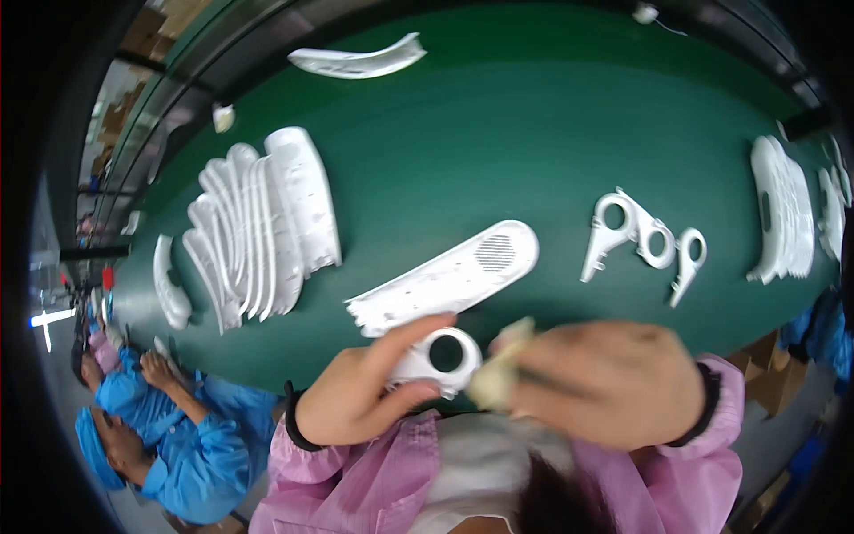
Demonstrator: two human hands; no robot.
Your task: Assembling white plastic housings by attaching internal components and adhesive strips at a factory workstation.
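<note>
My left hand (351,400) grips a white plastic part with a ring-shaped end (414,368), thumb and fingers closed round its narrower body. Beside the ring, my right hand (614,383) is closed on a pale yellow cloth (494,378); motion blurs this hand and the cloth. Whether the cloth touches the ring I cannot tell. Just beyond my left hand, a long white plastic shell (427,289) with a slotted grille at its rounded end lies on the green table (534,133). To the right rest several more white ring-ended parts (607,238).
Rows of nested white shells stand at the left (302,205) and at the far right (783,214). One curved white piece (356,62) lies near the far edge, another (169,289) at the left. A person in blue (196,463) sits at the lower left.
</note>
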